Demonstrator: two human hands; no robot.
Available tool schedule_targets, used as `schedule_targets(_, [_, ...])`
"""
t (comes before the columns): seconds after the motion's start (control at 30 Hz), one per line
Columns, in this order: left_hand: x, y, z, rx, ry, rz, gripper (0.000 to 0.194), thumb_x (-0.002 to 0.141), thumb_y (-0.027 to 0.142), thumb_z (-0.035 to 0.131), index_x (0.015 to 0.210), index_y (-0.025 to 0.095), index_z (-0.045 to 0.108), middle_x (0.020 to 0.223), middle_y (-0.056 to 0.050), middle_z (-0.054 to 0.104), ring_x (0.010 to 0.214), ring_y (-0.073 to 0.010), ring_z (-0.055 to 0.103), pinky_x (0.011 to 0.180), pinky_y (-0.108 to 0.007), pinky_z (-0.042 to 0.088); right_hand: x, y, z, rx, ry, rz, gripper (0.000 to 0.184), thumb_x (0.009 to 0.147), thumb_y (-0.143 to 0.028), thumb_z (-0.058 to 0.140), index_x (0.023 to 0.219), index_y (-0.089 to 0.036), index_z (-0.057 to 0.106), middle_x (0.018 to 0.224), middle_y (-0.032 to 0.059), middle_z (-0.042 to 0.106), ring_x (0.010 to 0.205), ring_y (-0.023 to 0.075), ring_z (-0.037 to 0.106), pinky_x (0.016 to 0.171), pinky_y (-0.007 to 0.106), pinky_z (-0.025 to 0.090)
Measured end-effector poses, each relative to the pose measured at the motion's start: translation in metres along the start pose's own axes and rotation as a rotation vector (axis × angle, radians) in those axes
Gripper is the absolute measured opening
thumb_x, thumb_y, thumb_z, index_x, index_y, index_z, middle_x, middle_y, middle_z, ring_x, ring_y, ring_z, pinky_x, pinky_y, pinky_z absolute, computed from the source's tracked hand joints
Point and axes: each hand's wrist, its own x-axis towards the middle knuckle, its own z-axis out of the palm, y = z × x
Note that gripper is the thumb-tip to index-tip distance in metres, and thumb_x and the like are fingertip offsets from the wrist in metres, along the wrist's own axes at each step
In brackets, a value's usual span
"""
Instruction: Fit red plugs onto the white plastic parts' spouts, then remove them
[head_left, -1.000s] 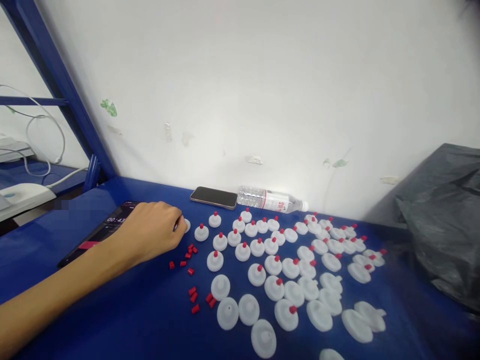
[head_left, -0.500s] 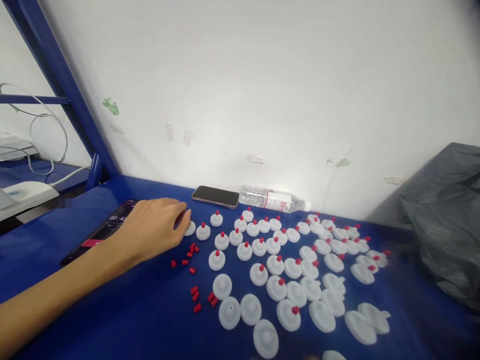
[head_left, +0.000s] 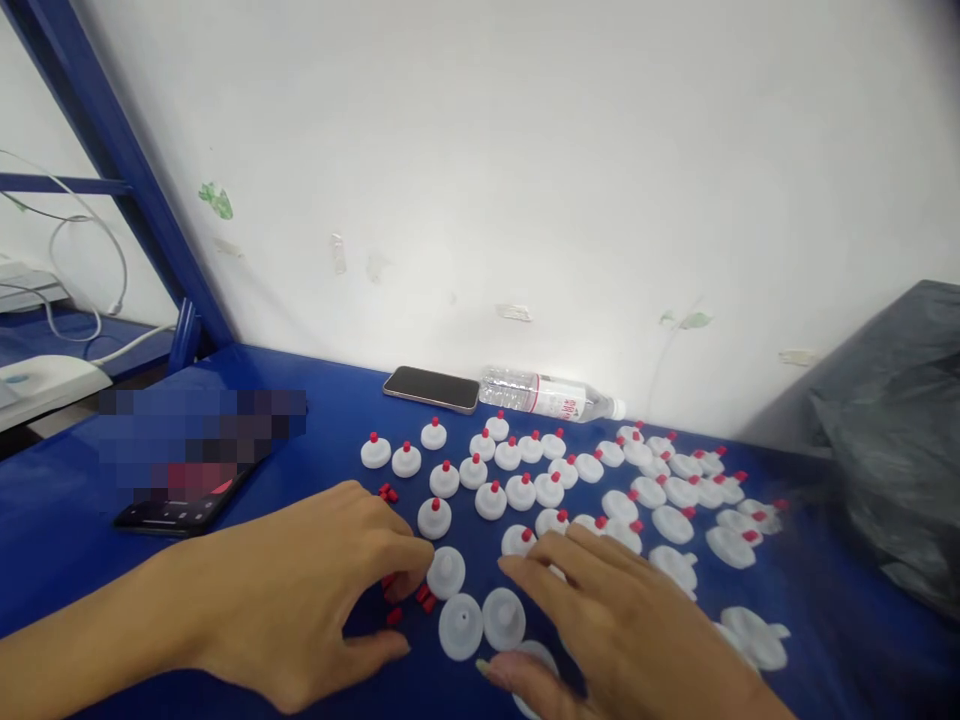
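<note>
Over a small pile of loose red caps (head_left: 426, 598) is my left hand (head_left: 322, 590). Its fingers curl downward, thumb apart, with nothing held that I can see; some caps are hidden under the fingers. My right hand (head_left: 622, 620) hovers above round white discs with short spouts, its thumb and fingers apart. Between the hands lie uncapped white discs, among them one (head_left: 504, 618) near my right fingertips and another (head_left: 446, 573) beside my left fingers. Farther back, many white discs carry red caps on their spouts, such as a capped disc (head_left: 434, 518). My right hand covers several discs.
On the blue table (head_left: 300, 450), a dark phone (head_left: 431, 388) and a clear plastic bottle (head_left: 551, 395) lie along the white wall. Another phone (head_left: 172, 512), partly blurred out, is at left. A grey plastic bag (head_left: 892, 430) stands at right.
My left hand has moved from the back-left discs down and right to the loose caps, uncovering a capped disc. My right hand has come into view from the lower edge.
</note>
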Motion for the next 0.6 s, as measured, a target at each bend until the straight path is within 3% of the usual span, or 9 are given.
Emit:
schedule_targets(0.1, [0.002, -0.005, 0.000, -0.065, -0.083, 0.007, 0.013, 0.082, 0.024, 0.078, 0.086, 0.029, 0.067, 0.090, 0.007, 0.078, 0.074, -0.0159, 0.069, 0.066, -0.027, 0.045, 0.005, -0.007, 0.007, -0.020, -0.007, -0.038, 0.049, 0.063, -0.069, 0.090, 0.090, -0.029, 0.079, 0.088, -0.0036, 0.084, 0.077, 0.0223, 0.081, 0.067, 0.034, 0.071])
schedule_targets(0.2, [0.004, -0.010, 0.003, -0.055, -0.123, 0.023, 0.008, 0.089, 0.025, 0.073, 0.086, 0.029, 0.066, 0.089, 0.008, 0.078, 0.075, -0.0158, 0.070, 0.066, -0.027, 0.045, 0.006, -0.013, 0.011, -0.019, -0.028, -0.046, 0.047, 0.057, -0.064, 0.094, 0.085, -0.030, 0.076, 0.080, -0.0067, 0.080, 0.072, 0.0195, 0.079, 0.061, 0.031, 0.068])
schedule_targets(0.33, [0.005, -0.010, 0.004, -0.052, -0.135, 0.044, 0.010, 0.095, 0.022, 0.066, 0.087, 0.029, 0.066, 0.088, 0.007, 0.077, 0.076, -0.0147, 0.070, 0.068, -0.025, 0.046, 0.004, -0.014, 0.013, -0.013, -0.042, -0.041, 0.033, 0.066, -0.049, 0.092, 0.089, -0.031, 0.075, 0.081, -0.0094, 0.080, 0.071, 0.0175, 0.078, 0.061, 0.030, 0.067])
schedule_targets(0.5, [0.007, -0.008, 0.001, -0.021, -0.133, -0.011, 0.003, 0.094, 0.030, 0.070, 0.097, 0.031, 0.068, 0.091, 0.005, 0.077, 0.077, -0.0174, 0.071, 0.067, -0.028, 0.047, 0.006, -0.012, 0.001, 0.011, 0.000, 0.009, 0.024, 0.085, -0.038, 0.073, 0.107, -0.029, 0.076, 0.089, -0.0064, 0.084, 0.077, 0.0186, 0.080, 0.065, 0.028, 0.067])
schedule_targets(0.6, [0.007, -0.008, 0.004, -0.018, -0.148, 0.013, 0.008, 0.095, 0.030, 0.070, 0.103, 0.033, 0.069, 0.095, 0.006, 0.079, 0.081, -0.0168, 0.074, 0.067, -0.026, 0.049, -0.004, -0.029, 0.003, 0.095, 0.087, 0.110, 0.021, 0.092, -0.038, 0.064, 0.109, -0.038, 0.077, 0.090, -0.0094, 0.085, 0.074, 0.0156, 0.081, 0.068, 0.021, 0.066])
